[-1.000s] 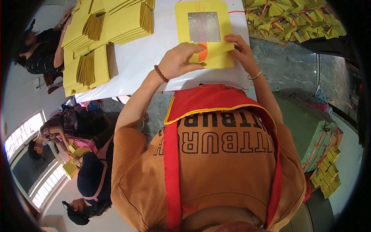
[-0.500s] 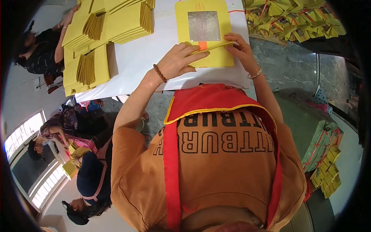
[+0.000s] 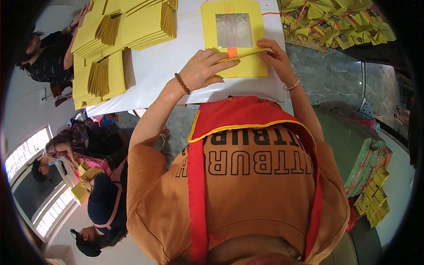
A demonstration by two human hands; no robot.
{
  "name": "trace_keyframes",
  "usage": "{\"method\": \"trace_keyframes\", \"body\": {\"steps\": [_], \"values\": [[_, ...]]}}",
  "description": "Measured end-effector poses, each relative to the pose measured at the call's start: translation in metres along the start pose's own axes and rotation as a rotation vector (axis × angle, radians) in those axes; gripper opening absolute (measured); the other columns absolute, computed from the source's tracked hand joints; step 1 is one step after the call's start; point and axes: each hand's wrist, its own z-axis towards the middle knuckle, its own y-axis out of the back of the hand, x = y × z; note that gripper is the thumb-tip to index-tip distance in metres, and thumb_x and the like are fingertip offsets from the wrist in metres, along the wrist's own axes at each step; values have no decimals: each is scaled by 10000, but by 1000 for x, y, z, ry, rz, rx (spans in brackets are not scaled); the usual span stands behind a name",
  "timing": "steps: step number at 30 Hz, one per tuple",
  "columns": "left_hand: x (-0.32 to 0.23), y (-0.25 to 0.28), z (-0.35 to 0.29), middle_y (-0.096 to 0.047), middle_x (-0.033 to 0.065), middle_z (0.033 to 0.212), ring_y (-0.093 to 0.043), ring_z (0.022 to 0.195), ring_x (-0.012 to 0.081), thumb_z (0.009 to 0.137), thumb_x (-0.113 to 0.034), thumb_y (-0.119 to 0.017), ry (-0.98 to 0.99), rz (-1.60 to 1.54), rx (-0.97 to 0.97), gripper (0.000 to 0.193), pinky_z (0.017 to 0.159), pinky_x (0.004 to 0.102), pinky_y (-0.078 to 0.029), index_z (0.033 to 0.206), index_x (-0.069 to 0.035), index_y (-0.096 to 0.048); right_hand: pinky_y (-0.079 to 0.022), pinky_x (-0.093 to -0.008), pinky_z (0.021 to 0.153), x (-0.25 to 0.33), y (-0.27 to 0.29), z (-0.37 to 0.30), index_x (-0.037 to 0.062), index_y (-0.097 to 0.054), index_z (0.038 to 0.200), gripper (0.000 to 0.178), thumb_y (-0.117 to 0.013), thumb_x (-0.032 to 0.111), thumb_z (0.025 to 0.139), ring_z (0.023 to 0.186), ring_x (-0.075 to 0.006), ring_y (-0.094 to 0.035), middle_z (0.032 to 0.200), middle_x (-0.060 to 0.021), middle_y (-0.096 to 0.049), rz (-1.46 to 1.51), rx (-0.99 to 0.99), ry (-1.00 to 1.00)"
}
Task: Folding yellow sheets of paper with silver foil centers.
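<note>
A stack of yellow paper sheets (image 3: 210, 26) lies on the white-covered table, its top sheet bearing a silver square (image 3: 234, 31) and a small orange strip (image 3: 232, 52) below it. The near edge of the top sheet is raised in a narrow fold. My left hand (image 3: 204, 70) holds that fold at its left end, index finger stretched along it and thumb lower down. At the right end, my right hand (image 3: 277, 59) pinches the folded edge between thumb and fingers. Part of the fold is hidden under my left fingers.
Piles of folded yellow paper (image 3: 106, 66) stand at the table's left. More yellow paper pieces with red strips (image 3: 335, 22) lie at the far right. A green wrapped bundle (image 3: 349, 145) stands on the right. Several people work on the left, one in dark clothes (image 3: 106, 198).
Both my hands stay on the folded edge with almost no visible movement. The person at the far left has shifted slightly.
</note>
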Motion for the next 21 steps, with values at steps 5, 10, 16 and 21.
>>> {"method": "trace_keyframes", "body": {"steps": [5, 10, 16, 21], "values": [[9, 0, 0, -572, 64, 1123, -521, 944, 251, 707, -187, -707, -29, -89, -25, 551, 853, 355, -447, 1231, -154, -539, -380, -263, 918, 1, 0, 1, 88, -558, 1145, 309, -559, 40, 839, 1073, -94, -481, 1235, 6, -460, -56, -5, -8], [14, 0, -2, -592, 74, 1052, -566, 907, 252, 785, -107, -626, -25, -130, -95, 307, 799, 355, -482, 1091, -112, -598, -365, -275, 943, 4, 1, 0, 90, -554, 1157, 323, -540, 55, 836, 1100, -104, -470, 1249, 3, -455, -9, 4, -38], [11, 1, -6, -600, 88, 994, -600, 869, 264, 809, -67, -573, 100, -298, -189, 129, 713, 340, -516, 936, -83, -590, -340, -286, 983, 6, 7, -1, 96, -549, 1169, 341, -537, 79, 829, 1142, -126, -451, 1257, -6, -456, 52, 72, -9], [6, -7, -4, -577, 87, 1081, -589, 869, 263, 793, -58, -576, 3, -64, -195, 326, 695, 342, -500, 1115, -111, -571, -371, -285, 958, 2, 3, 0, 90, -557, 1147, 342, -540, 4, 817, 1145, -129, -452, 1263, -5, -457, -118, 38, 26]]}}
